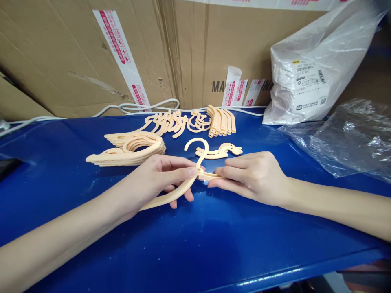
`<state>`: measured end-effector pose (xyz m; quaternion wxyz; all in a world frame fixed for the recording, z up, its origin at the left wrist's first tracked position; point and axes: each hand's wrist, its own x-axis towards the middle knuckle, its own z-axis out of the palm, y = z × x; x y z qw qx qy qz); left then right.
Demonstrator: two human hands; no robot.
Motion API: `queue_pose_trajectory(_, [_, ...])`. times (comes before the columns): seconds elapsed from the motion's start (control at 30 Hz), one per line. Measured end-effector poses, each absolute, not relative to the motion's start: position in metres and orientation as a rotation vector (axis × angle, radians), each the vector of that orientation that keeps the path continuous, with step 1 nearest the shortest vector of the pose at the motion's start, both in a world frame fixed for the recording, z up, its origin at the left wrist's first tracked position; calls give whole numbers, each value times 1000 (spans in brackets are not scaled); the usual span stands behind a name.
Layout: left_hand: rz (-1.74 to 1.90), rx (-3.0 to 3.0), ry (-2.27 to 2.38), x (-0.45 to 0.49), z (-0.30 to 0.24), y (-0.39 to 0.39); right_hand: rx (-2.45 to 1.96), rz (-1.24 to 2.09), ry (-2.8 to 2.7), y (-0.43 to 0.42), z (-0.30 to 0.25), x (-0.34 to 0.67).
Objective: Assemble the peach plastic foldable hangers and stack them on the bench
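Between my two hands is a cream plastic clothes hanger (180,191), its curved hook pointing away from me. My left hand (168,173) pinches it near the base of the hook, with one long arm of the hanger running under the palm toward the lower left. My right hand (256,177) grips the shorter right arm piece, which meets the hook at the centre joint; the fingers cover most of that piece. Just beyond my hands lie loose cream hanger pieces (218,152), apart from the fingers.
A stack of cream hangers (128,152) lies left on the blue table (195,244). Behind are loose hooks (171,122) and a row of curved arm pieces (221,121). A white cable (122,106), cardboard boxes (189,49), a labelled bag (305,77) and clear plastic (345,138) border the table.
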<state>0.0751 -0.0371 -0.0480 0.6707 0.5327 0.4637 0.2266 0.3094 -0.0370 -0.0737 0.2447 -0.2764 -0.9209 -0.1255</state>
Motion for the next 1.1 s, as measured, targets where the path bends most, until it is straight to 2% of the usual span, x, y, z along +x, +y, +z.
queue_pose_trajectory(0.9, [498, 1476, 1067, 80, -48, -39, -820, -284, -2525, -38, -73, 311])
queue_pose_trajectory(1.1, [522, 1688, 1057, 80, -53, -44, -811, -269, -2477, -36, -74, 310])
